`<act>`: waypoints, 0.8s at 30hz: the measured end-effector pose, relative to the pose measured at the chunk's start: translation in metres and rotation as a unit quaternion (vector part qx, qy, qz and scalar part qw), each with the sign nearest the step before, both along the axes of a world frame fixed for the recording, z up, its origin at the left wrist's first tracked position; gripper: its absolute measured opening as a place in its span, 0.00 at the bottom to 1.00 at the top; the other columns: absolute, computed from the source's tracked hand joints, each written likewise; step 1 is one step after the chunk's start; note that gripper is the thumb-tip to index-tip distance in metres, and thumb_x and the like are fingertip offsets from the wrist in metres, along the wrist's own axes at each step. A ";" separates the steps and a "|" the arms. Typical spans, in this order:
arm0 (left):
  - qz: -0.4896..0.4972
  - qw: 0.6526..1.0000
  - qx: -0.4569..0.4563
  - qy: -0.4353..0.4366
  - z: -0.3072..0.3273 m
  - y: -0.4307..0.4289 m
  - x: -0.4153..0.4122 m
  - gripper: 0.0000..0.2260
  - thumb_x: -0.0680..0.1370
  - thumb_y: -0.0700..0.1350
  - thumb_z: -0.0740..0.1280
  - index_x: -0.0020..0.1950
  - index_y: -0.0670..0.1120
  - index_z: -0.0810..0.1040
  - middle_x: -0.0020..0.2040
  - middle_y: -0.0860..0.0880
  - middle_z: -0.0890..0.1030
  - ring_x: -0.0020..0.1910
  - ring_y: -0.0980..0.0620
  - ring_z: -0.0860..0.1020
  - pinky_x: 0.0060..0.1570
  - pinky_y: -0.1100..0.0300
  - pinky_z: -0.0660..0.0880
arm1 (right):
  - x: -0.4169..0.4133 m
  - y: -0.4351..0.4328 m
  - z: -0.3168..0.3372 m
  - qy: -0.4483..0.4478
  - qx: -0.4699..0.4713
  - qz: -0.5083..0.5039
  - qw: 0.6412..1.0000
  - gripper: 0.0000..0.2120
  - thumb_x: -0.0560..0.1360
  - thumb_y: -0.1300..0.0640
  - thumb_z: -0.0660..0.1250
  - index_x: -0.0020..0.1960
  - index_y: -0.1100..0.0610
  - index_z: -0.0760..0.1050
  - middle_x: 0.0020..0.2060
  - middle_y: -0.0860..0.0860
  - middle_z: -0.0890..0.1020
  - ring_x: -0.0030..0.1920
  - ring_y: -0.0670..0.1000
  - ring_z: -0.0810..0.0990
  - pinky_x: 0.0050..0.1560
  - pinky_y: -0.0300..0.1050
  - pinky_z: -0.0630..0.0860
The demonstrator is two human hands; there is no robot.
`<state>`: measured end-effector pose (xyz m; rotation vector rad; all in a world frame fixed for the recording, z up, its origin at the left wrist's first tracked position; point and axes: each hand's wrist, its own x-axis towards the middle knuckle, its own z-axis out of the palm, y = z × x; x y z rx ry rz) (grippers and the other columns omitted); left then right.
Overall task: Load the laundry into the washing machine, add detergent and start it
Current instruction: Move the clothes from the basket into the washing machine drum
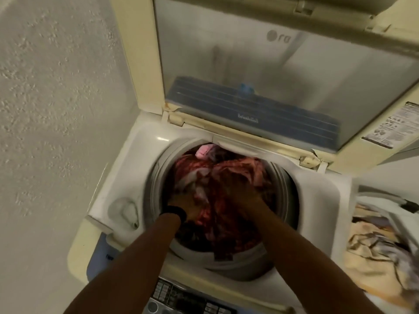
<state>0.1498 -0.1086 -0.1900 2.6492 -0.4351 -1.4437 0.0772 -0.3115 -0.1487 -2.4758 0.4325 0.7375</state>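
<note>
A top-loading washing machine (145, 155) stands against a rough white wall (56, 109), its lid (249, 64) tipped up at the far side. The laundry (226, 177), mostly dark red patterned cloth with a pink piece (203, 151) at the far edge, lies heaped inside the drum (238, 264), filling it nearly to the rim. Both forearms reach in from the near side. The left hand (183, 203), with a black wristband (173, 211), rests on the left of the heap. The right hand (249, 200) is sunk into the cloth on the right. Motion blur smears both, so I cannot tell whether the fingers grasp the cloth or only press on it. The control panel (186, 298) runs along the near edge. More pale yellow fabric (374, 245) is piled just right of the machine.
</note>
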 end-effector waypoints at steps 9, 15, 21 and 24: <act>-0.267 0.941 -0.112 -0.178 0.071 -0.022 0.029 0.24 0.81 0.50 0.65 0.78 0.53 0.67 0.71 0.47 0.75 0.69 0.42 0.74 0.61 0.47 0.76 | -0.012 -0.003 0.005 0.043 -0.081 -0.022 0.996 0.38 0.82 0.42 0.60 0.83 0.48 0.42 0.81 0.59 0.51 0.76 0.68 0.59 0.70 0.70 0.64; -0.388 0.921 0.005 -0.038 0.008 -0.034 0.048 0.54 0.75 0.45 0.77 0.83 0.59 0.36 0.84 0.47 0.36 0.81 0.35 0.36 0.79 0.34 0.47 | -0.069 0.035 -0.050 0.248 0.014 0.112 0.962 0.28 0.84 0.50 0.63 0.78 0.64 0.63 0.76 0.62 0.68 0.74 0.60 0.69 0.66 0.45 0.69; -0.360 0.927 -0.004 -0.102 0.017 -0.031 0.037 0.46 0.79 0.49 0.72 0.84 0.56 0.40 0.84 0.46 0.42 0.82 0.35 0.42 0.76 0.32 0.53 | -0.071 0.046 -0.069 0.212 0.097 0.054 0.971 0.25 0.88 0.56 0.47 0.81 0.62 0.44 0.82 0.60 0.49 0.81 0.57 0.53 0.74 0.42 0.44; -0.347 0.926 -0.045 -0.139 0.037 -0.032 0.049 0.44 0.79 0.52 0.71 0.84 0.57 0.43 0.84 0.46 0.45 0.82 0.35 0.43 0.74 0.25 0.53 | -0.048 0.042 -0.021 0.146 0.057 0.000 0.988 0.27 0.87 0.50 0.50 0.82 0.60 0.53 0.81 0.60 0.57 0.79 0.59 0.61 0.78 0.53 0.56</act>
